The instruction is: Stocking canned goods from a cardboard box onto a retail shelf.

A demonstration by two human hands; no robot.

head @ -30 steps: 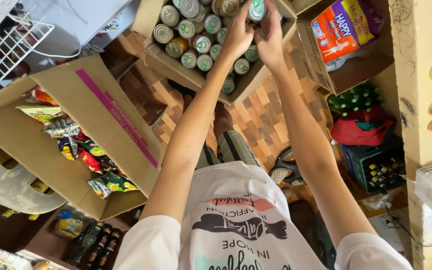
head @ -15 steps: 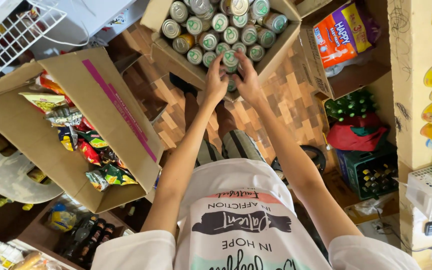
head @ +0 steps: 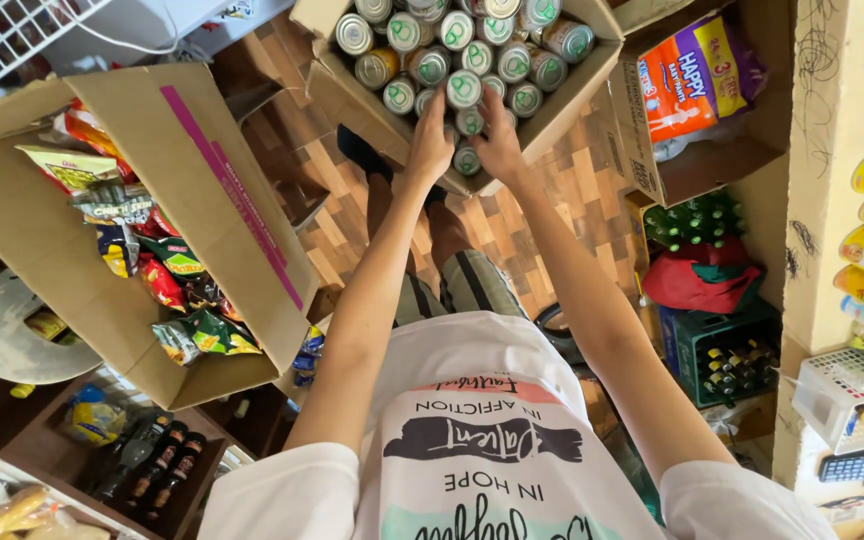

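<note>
Now your hands had come down from where they were a second earlier, when both were raised high around a single can at the far edge of the box. Your left hand (head: 430, 140) and right hand (head: 500, 140) reached side by side into the near end of the cardboard box (head: 572, 105), fingers pointing away from you and curled down among the cans (head: 452, 60). Whether either hand gripped a can or only rested on the tops could not be told, since the fingertips were hidden between the lids.

The cans were round metal cylinders with shiny silver tops and green markings, packed upright in close rows, touching one another, their long axes standing vertical so the lids faced up at you. The box was plain brown corrugated card with its flaps folded open, sitting on a floor of reddish-brown interlocking tiles (head: 572, 200).

To your left stood a larger open carton (head: 202, 180) with a pink strip of tape, holding crinkled foil snack packets (head: 167, 280). To your right, a green plastic crate (head: 727, 350) held dark bottles, with red cloth (head: 697, 280) lying on top.
</note>
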